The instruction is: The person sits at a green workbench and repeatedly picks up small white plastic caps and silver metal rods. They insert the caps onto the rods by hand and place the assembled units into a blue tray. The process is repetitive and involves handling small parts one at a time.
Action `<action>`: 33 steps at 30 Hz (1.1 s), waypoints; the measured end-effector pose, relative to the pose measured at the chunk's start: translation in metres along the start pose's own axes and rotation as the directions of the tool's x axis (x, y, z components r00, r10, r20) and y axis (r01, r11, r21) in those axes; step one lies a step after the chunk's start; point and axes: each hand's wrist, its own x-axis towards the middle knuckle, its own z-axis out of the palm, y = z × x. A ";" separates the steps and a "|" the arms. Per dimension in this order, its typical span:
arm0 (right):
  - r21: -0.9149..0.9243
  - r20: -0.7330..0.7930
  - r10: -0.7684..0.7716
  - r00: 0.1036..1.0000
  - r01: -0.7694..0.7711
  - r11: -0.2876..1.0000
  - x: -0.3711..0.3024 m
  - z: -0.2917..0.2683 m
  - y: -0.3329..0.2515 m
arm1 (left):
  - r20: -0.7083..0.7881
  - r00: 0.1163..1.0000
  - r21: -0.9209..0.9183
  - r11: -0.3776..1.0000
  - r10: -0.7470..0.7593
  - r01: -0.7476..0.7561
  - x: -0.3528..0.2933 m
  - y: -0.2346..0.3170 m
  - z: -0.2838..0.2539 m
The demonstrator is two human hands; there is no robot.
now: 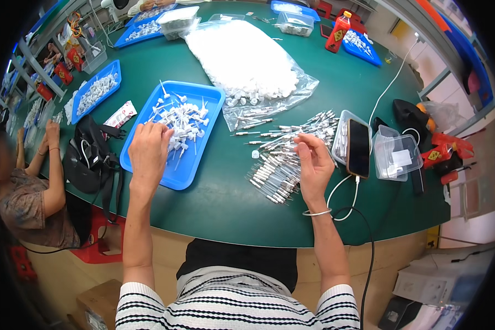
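My left hand [150,151] is over the left side of a blue tray [181,177], its fingers bent and drawn together; whatever they pinch is hidden. In the tray lies a heap of white plastic caps with thin stems [188,122]. My right hand [314,168] hovers above a pile of thin metal-tipped rods [278,171], thumb and fingers curled close together. Anything between those fingertips is too small to make out. One small white cap [255,154] lies beside the rods.
A large clear bag of white caps [247,60] lies beyond the tray. At right are a phone [358,148] leaning on a rod-filled container, a clear plastic box [396,157] and cables. A black bag [91,151] sits at left near a co-worker [36,192]. A red bottle [338,32] stands far back.
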 end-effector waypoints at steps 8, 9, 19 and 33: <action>-0.310 0.201 -0.165 0.966 0.223 0.924 0.007 0.002 0.012 | 0.170 0.937 -0.318 0.917 0.304 -0.240 -0.009 0.097 0.060; -0.378 0.257 -0.206 0.944 0.295 0.878 0.010 0.002 0.015 | 0.181 0.937 -0.322 0.918 0.298 -0.230 -0.010 0.105 0.068; -0.586 0.567 -0.173 0.805 0.542 0.603 0.024 0.030 0.030 | 0.157 0.970 -0.476 0.875 0.187 -0.092 -0.021 0.097 0.086; -0.613 0.417 -0.234 0.878 0.462 0.641 0.032 0.027 0.016 | 0.702 0.704 -0.631 -0.368 0.102 0.683 -0.007 0.077 0.073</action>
